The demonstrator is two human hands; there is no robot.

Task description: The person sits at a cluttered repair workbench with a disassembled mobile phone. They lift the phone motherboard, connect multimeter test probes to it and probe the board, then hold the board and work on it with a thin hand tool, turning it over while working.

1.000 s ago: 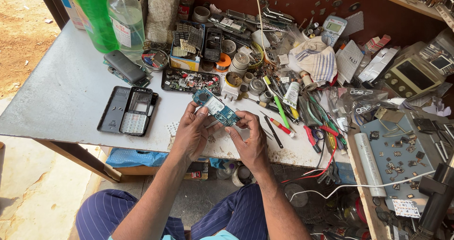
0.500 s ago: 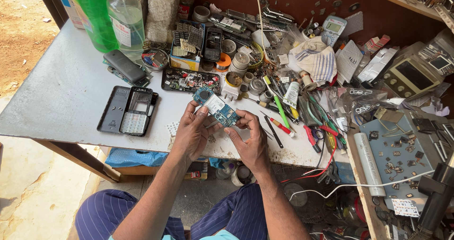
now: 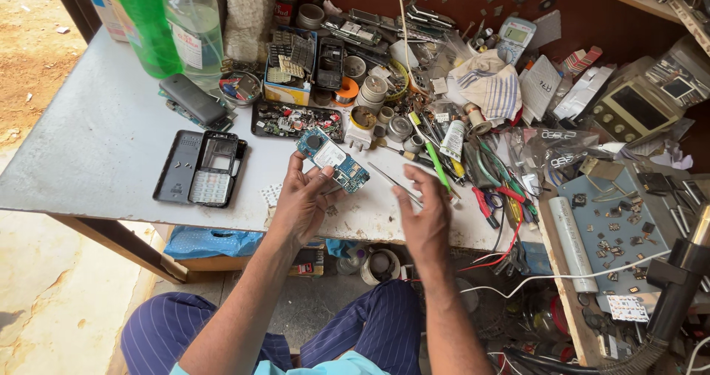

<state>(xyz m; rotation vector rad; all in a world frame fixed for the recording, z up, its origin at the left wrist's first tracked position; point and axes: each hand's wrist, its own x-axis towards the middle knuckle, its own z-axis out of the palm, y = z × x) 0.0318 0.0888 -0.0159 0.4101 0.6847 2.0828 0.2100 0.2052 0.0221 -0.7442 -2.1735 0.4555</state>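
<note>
Left hand [image 3: 303, 201] partly hiding circuit board [image 3: 333, 160]

The left hand [image 3: 303, 201] is raised, fingers curled in a pinching grip; the right hand [image 3: 423, 216] hovers just beside it, fingers loosely spread.
</note>
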